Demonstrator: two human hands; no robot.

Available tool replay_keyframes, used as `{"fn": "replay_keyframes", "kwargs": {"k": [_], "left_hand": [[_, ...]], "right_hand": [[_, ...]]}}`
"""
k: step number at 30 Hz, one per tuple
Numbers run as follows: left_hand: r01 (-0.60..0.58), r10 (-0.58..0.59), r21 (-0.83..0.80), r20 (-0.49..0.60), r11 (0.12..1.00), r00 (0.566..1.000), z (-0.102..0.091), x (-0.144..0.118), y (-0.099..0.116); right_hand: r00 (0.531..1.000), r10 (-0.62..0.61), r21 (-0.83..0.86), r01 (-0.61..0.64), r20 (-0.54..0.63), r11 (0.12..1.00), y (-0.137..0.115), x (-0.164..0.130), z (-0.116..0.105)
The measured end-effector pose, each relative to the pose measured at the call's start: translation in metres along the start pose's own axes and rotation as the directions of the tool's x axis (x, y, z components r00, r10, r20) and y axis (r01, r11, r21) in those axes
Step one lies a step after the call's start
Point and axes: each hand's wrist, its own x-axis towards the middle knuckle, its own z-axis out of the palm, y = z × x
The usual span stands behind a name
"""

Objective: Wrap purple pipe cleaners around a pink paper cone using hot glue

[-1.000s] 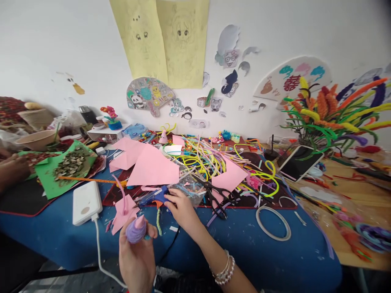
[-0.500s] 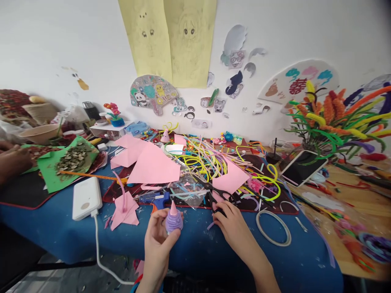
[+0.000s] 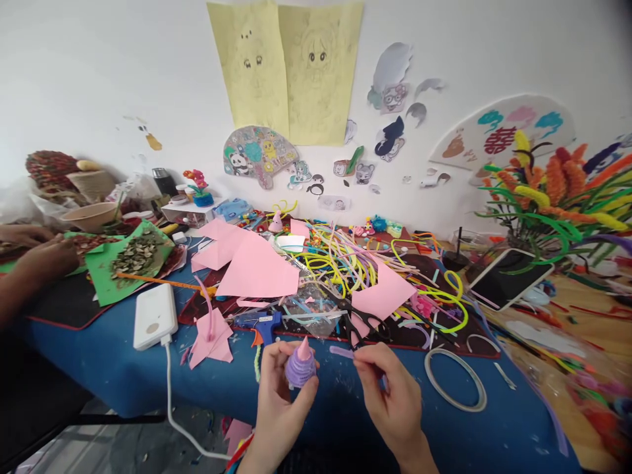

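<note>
Just to the near right of the blue glue gun (image 3: pixel 269 321), the left hand (image 3: pixel 282 398) is grasping a small purple-wound cone (image 3: pixel 300 373), its thumb pressing one side and its fingers curling around the other, while the pink tip (image 3: pixel 305 349) is pointing up. The cone is probably weighing very little; its coils are looking soft and slightly squashable, with enough texture to be resisting a slip. The wound sides near the base are likely offering the surest hold, whereas the narrow tip may be bending or coming loose under pressure.

Farther to the right of the glue gun, on its near side, the right hand (image 3: pixel 395 388) is pinching a thin purple strip (image 3: pixel 340 351) between thumb and fingertips, its free end pointing back toward the gun. The strip is presumably light and floppy, so a gentle pinch close to one end should be serving it well.

Black scissors (image 3: pixel 352 318) are lying right of the gun. Beyond the gun a pink sheet (image 3: pixel 259 266) is resting, and a heap of thin strands (image 3: pixel 340 257) is spreading beyond it to the right.
</note>
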Motion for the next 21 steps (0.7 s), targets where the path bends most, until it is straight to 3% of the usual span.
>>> {"fn": "replay_keyframes", "kwargs": {"k": [4, 7, 16, 21], "left_hand": [[-0.043, 0.038, 0.118, 0.041, 0.992, 0.998, -0.004, -0.002, -0.006], [-0.038, 0.034, 0.144, 0.031, 0.989, 0.999, -0.005, -0.005, -0.006], [0.031, -0.034, 0.071, 0.031, 0.997, 0.999, -0.003, -0.012, 0.000], [0.097, -0.094, -0.086, 0.036, 0.992, 0.995, -0.001, -0.009, 0.008]], "right_hand": [[0.992, -0.115, 0.033, 0.113, 0.048, 0.993, -0.016, 0.000, 0.006], [0.983, -0.183, 0.039, 0.182, 0.020, 0.983, -0.019, -0.001, 0.010], [0.950, -0.304, -0.044, 0.307, 0.073, 0.951, -0.012, -0.010, 0.012], [0.924, -0.347, -0.078, 0.362, 0.161, 0.929, -0.007, -0.017, 0.012]]}}
